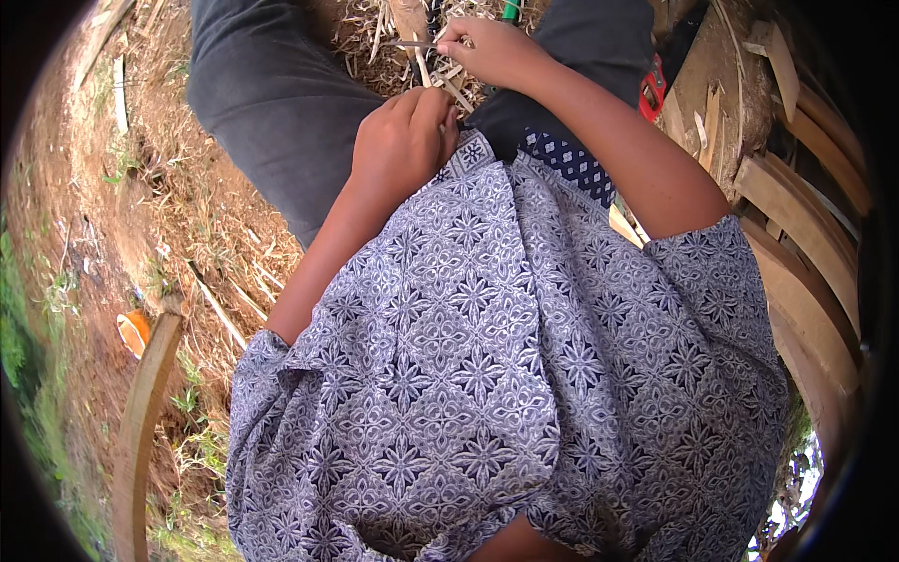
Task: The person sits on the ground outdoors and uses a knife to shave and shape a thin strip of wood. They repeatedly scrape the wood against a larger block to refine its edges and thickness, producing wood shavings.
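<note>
My left hand (405, 139) is closed in front of my lap, with a thin pale wooden stick (422, 71) standing out from its fingers. Farther out and to the right, my right hand (489, 49) pinches a thin, dark, blade-like strip (412, 43). The strip points left and crosses near the far end of the stick. Its exact kind is too small to tell. Wood shavings (365, 37) lie on the ground below both hands, between my dark-trousered legs (281, 103).
A piece of wood (408, 17) and a green object (511, 10) are beyond my hands. To the right lie a red handle (653, 89) and several curved wooden pieces (805, 215). On the left are a wooden post (145, 431) and an orange object (134, 332).
</note>
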A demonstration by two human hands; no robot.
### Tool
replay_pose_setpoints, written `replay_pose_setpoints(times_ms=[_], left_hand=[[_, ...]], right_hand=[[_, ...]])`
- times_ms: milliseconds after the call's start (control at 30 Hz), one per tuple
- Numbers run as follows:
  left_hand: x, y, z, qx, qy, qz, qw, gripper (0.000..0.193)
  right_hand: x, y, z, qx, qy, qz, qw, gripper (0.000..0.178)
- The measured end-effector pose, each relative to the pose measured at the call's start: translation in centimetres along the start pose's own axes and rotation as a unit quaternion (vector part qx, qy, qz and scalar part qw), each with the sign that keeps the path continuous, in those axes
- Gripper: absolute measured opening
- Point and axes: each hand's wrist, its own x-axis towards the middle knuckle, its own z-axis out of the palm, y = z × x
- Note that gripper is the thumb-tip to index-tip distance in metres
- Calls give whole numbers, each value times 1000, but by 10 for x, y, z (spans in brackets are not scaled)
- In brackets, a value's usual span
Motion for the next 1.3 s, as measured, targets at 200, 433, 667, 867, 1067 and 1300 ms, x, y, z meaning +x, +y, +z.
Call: replay_pose_setpoints(times_ms=[200, 433, 667, 867, 1067, 1300], left_hand=[[2, -5, 4, 4, -2, 7, 1000, 5], [-2, -7, 6, 17, -7, -9, 1000, 5], [-3, -10, 1, 14, 12, -60, 998, 7], [-10, -8, -8, 21, -13, -106, 994, 8], [-14, -14, -2, 16, -39, -79, 996, 10], [-17, -18, 5, 5, -83, -70, 994, 12]], right_hand=[[-8, -11, -5, -34, -6, 20, 999, 27], [20, -8, 15, -85, 33, 119, 989, 26], [10, -21, -8, 7, 8, 70, 998, 27], [-47, -34, -30, 19, -49, -50, 997, 29], [-58, -43, -31, 16, -48, -49, 997, 27], [-53, -43, -8, -22, -19, -6, 1000, 24]])
